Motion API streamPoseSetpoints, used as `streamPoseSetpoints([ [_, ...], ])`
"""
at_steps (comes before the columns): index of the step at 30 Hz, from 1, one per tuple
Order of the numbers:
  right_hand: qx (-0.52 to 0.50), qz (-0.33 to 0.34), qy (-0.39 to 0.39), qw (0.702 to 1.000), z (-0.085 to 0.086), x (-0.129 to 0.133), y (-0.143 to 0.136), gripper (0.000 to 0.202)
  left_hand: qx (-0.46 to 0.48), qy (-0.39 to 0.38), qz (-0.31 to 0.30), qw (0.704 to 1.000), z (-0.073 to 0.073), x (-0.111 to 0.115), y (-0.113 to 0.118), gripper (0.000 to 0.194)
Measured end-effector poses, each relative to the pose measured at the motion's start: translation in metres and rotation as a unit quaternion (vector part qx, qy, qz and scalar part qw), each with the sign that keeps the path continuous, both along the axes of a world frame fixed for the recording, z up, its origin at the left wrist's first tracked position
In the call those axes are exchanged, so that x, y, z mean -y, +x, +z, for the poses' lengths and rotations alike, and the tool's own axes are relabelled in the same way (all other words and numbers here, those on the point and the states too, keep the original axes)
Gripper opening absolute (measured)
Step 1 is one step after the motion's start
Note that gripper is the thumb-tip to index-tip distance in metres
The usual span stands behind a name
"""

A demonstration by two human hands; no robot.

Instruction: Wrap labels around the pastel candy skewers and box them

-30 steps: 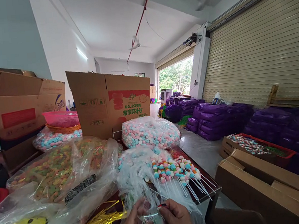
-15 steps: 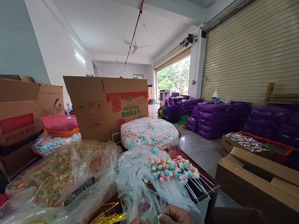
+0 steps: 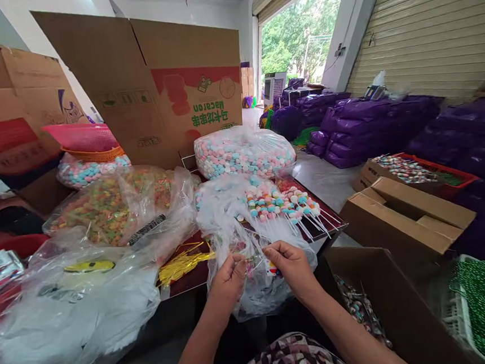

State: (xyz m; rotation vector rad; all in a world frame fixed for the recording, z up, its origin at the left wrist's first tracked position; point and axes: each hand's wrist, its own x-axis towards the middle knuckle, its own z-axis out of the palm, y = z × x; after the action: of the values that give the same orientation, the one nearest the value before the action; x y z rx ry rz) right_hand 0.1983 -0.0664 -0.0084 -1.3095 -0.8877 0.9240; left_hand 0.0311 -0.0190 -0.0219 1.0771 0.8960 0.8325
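My left hand (image 3: pixel 230 278) and my right hand (image 3: pixel 293 266) are held a little apart at the near table edge, fingers pinched. Between them stretches a small clear plastic bag (image 3: pixel 257 264) with coloured print, gripped at each side; its exact outline blends into the plastic behind. A large crumpled clear bag (image 3: pixel 224 220) with pastel candies lies just beyond and beneath my hands. On it rest several candy skewers (image 3: pixel 270 205) on white sticks, their sticks pointing towards me. Gold twist ties (image 3: pixel 184 264) lie left of my left hand.
Bulging bags of pastel candy (image 3: pixel 244 153) and gummy candy (image 3: pixel 104 208) sit farther back, before a large cardboard box (image 3: pixel 188 51). At right stand an open carton (image 3: pixel 387 282) holding wrapped sweets and a white basket (image 3: pixel 464 310) with green strands. Purple sacks (image 3: pixel 360 126) are stacked behind.
The view has tilted down, so my forearms, the carton and the green strands now show. Both hands stay pinched on the small bag, which appears more spread between them.
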Motion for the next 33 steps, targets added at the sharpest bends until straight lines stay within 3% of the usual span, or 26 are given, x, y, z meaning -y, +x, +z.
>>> streamPoseSetpoints([
  [3, 0.055, -0.013, 0.007, 0.998, -0.003, -0.002, 0.001, 0.033, -0.021, 0.011, -0.054, 0.998, -0.001, 0.0, 0.006, 0.041],
  [7, 0.216, 0.013, 0.008, 0.976, 0.003, -0.009, 0.017, 0.037, -0.01, 0.016, 0.002, 1.0, -0.002, -0.007, 0.009, 0.054],
  [9, 0.329, -0.011, -0.035, 0.944, 0.014, -0.015, 0.038, 0.043, -0.006, 0.0, 0.038, 0.999, -0.001, -0.011, 0.008, 0.058],
  [11, 0.478, -0.07, -0.114, 0.868, 0.028, -0.025, 0.069, 0.043, 0.0, -0.005, 0.059, 0.998, 0.0, -0.014, 0.005, 0.059],
  [14, 0.558, -0.137, -0.185, 0.797, 0.047, -0.041, 0.116, 0.04, 0.038, -0.01, 0.077, 0.996, -0.001, -0.016, 0.003, 0.057],
  [17, 0.589, -0.129, -0.258, 0.755, 0.05, -0.055, 0.145, 0.038, 0.072, -0.022, 0.092, 0.993, -0.004, -0.017, 0.004, 0.056],
  [20, 0.603, -0.104, -0.311, 0.727, 0.04, -0.063, 0.154, 0.035, 0.089, -0.031, 0.092, 0.991, -0.008, -0.018, 0.004, 0.056],
  [25, 0.603, -0.093, -0.334, 0.718, 0.021, -0.065, 0.153, 0.038, 0.093, -0.031, 0.095, 0.991, -0.008, -0.019, -0.001, 0.054],
  [29, 0.589, -0.105, -0.325, 0.732, 0.013, -0.064, 0.154, 0.04, 0.105, -0.038, 0.091, 0.99, -0.003, -0.018, 0.001, 0.054],
  [33, 0.562, -0.159, -0.301, 0.754, 0.009, -0.06, 0.159, 0.044, 0.145, -0.063, 0.084, 0.984, 0.0, -0.018, 0.003, 0.053],
])
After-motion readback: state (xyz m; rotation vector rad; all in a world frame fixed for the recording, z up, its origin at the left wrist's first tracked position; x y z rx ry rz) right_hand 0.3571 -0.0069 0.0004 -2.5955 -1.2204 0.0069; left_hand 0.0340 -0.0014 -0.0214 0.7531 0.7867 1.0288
